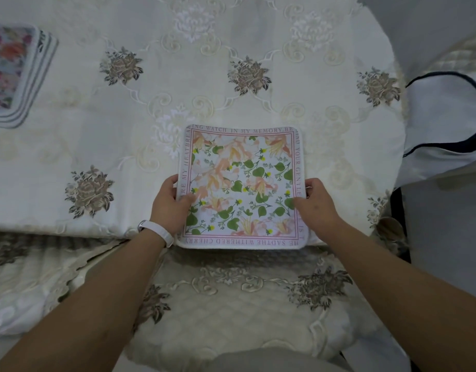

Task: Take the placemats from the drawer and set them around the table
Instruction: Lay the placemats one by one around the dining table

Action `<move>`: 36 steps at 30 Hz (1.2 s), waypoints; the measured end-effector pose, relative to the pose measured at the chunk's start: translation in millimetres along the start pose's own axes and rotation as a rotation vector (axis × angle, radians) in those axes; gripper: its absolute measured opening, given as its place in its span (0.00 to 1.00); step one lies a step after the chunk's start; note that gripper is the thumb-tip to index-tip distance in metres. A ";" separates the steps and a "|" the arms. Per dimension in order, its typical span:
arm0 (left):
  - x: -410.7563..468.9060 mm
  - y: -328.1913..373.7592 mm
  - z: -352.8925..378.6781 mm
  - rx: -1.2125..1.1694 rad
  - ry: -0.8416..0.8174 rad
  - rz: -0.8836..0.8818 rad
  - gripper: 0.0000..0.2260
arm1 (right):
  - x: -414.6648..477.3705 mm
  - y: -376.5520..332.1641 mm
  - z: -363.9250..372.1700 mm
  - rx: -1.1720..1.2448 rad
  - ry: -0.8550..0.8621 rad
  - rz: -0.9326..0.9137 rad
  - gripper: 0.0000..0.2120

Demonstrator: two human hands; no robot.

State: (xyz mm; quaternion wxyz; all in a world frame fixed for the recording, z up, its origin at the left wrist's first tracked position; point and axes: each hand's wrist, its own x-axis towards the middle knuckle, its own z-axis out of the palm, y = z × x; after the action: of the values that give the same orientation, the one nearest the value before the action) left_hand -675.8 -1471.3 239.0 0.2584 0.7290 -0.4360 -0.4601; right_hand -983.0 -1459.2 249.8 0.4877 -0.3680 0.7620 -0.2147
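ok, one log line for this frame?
step: setting placemat | left hand: holds left edge | right hand: holds right edge | placemat: at near edge of table | spare stack: far left

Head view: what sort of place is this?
Probably a home dining room: a cream embroidered tablecloth, a quilted cream chair cushion at its near edge, and a square floral placemat pinched by the left hand and right hand.
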 end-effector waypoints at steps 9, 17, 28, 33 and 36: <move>-5.9 -11.9 3.7 0.519 0.144 0.401 0.29 | -4.3 -0.2 10.8 -0.616 0.146 -0.389 0.31; 21.1 -1.8 51.4 0.944 -0.237 0.640 0.29 | 15.0 -0.8 63.6 -1.133 -0.160 -0.684 0.36; 117.8 57.2 73.0 1.038 -0.254 0.706 0.32 | 96.1 -62.5 77.3 -1.165 -0.147 -0.760 0.48; 127.4 59.7 72.7 1.003 -0.213 0.681 0.31 | 108.5 -67.3 73.9 -1.127 -0.098 -0.796 0.45; 129.0 60.3 71.5 1.014 -0.181 0.651 0.31 | 111.3 -66.2 73.1 -1.109 -0.041 -0.762 0.43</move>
State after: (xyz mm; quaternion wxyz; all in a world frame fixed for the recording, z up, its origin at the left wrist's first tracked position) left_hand -738.6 -1611.5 196.8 -0.0317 0.5485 -0.8215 -0.1525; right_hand -922.1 -1584.8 198.5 0.1310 -0.8113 0.5668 0.0583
